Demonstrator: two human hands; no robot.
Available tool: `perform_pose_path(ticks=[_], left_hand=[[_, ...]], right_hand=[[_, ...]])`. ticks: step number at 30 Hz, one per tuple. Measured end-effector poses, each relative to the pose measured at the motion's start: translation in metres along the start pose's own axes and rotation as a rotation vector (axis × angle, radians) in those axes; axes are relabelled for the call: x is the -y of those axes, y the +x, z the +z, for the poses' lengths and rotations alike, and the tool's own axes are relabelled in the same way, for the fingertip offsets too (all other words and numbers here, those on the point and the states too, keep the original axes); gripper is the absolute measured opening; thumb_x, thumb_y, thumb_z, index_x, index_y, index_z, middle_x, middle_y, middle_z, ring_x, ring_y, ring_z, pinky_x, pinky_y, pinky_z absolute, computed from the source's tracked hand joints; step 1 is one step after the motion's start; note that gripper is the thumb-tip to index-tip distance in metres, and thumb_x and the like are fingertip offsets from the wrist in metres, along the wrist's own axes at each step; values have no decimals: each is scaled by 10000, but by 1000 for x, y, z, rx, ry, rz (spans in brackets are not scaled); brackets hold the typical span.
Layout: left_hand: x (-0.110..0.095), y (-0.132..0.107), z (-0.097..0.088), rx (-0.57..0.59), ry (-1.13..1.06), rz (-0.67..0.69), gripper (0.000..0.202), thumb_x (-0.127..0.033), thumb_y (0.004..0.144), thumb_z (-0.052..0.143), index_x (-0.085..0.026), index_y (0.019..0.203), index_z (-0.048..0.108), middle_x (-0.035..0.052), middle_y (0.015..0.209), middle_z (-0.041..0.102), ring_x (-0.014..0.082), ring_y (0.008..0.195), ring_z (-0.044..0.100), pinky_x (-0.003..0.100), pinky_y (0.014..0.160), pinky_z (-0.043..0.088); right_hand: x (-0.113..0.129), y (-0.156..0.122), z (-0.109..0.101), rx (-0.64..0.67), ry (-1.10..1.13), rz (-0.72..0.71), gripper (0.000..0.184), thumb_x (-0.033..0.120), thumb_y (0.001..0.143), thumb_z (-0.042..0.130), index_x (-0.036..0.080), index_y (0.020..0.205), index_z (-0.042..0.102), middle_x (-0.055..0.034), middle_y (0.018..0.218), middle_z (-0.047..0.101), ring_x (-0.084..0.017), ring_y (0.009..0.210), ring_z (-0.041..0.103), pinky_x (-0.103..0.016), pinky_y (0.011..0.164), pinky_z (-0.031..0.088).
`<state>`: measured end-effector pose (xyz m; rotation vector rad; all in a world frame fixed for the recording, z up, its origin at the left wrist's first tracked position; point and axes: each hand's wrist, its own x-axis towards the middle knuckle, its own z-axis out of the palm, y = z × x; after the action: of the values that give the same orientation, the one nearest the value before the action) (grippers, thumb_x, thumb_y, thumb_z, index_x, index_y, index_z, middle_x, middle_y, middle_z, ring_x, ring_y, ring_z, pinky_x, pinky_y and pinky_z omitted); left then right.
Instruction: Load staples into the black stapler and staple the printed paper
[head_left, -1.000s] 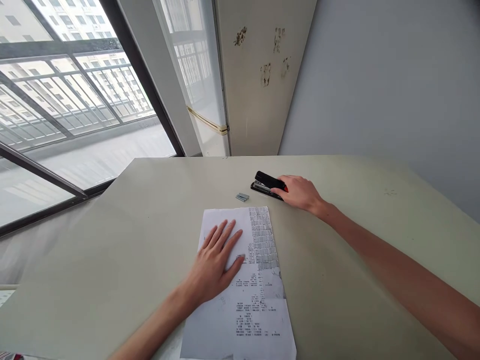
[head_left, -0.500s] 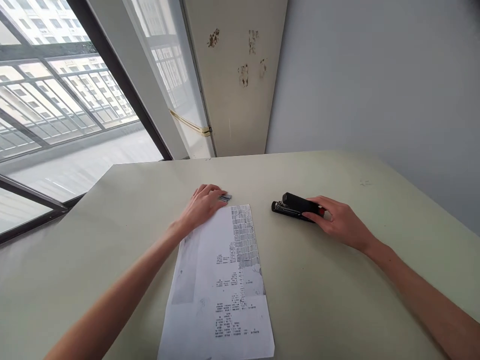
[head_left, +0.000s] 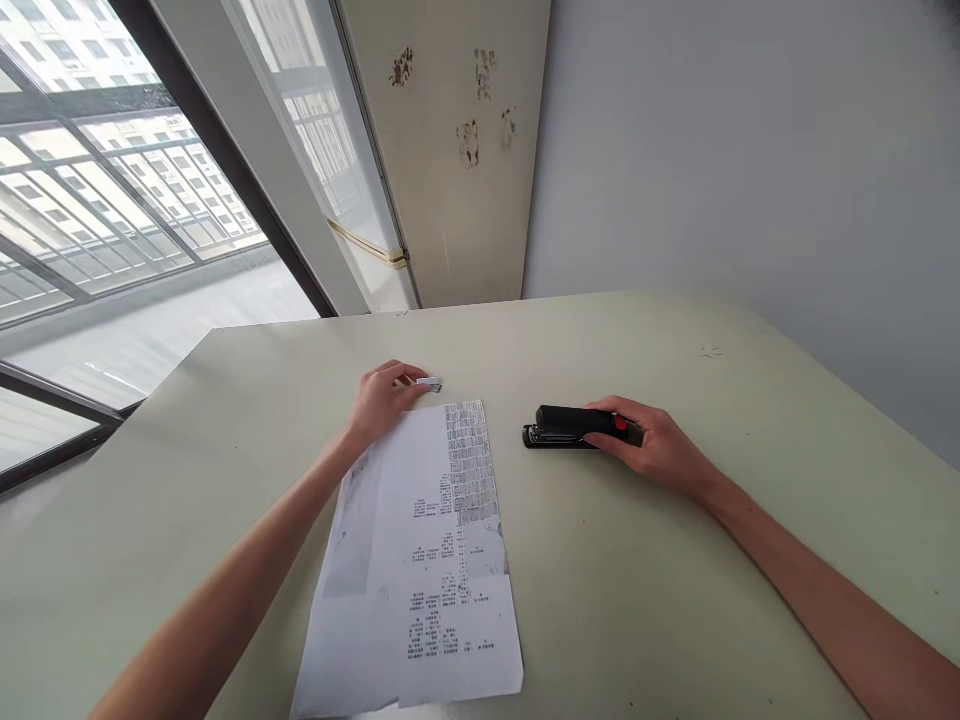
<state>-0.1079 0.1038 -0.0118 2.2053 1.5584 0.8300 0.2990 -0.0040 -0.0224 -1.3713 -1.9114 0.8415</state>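
Note:
A small greyish strip of staples is pinched between the thumb and fingers of my left hand, just beyond the top edge of the printed paper sheet. That sheet lies flat, its print upside down to me. To its right, a black stapler with a red patch lies on the table, its front end pointing left. My right hand is wrapped around the stapler's rear, thumb on the near side. A narrow gap shows between its top arm and base.
The pale green table runs back to a grey wall and a scuffed panel. A window fills the left side, beside a gold handle.
My left hand has closed on the staple strip and turned it slightly. The stapler has swung from slanted to nearly level with my right hand. The whole view has shifted a little.

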Motion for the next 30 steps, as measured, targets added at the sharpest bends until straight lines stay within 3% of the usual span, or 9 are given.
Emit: perform_pose_path(ticks=[5,10,15,20,24,30], left_hand=[[-2,1,3,-32,-49,-64,479,-685,902,691,-235,1022,805,67,1000,791,211,834,683,355,817,535],[-10,-4,2,-19,-74,-43,455,-675,890,710,-245,1004,809,68,1062,778,212,887,677,345,825,538],[-13,-7,2,0,-86,-38,407,-631,893,730,-228,900,782,60,1052,760,178,806,656,330,781,534],[-19,-7,-1,-26,-66,0,450,-655,939,660,-218,873,745,72,1073,746,203,897,657,345,828,509],[-27,-11,-7,-15,-61,30,468,-673,970,608,-218,926,711,67,981,758,211,858,657,341,800,503],[-58,-33,-5,40,-101,58,329,-531,1041,573,-235,1151,668,40,969,765,208,886,687,318,790,526]], right_hand=[[2,-1,0,-12,20,37,390,630,949,652,302,1149,719,-44,1011,751,-240,833,638,-384,744,532],[4,-2,-1,-5,21,44,396,625,952,648,299,1166,718,-45,1015,756,-239,841,652,-380,748,538],[5,-1,-1,7,32,51,408,636,945,648,305,1171,725,-44,1018,761,-248,870,666,-376,750,549],[4,0,0,3,27,61,439,665,933,642,292,1150,725,-52,997,754,-247,848,651,-377,743,548],[5,0,-1,3,35,68,429,662,931,649,297,1142,725,-48,994,749,-245,842,645,-376,743,539],[6,0,-3,26,45,97,407,656,924,664,315,1138,726,-30,964,730,-236,837,627,-371,752,529]])
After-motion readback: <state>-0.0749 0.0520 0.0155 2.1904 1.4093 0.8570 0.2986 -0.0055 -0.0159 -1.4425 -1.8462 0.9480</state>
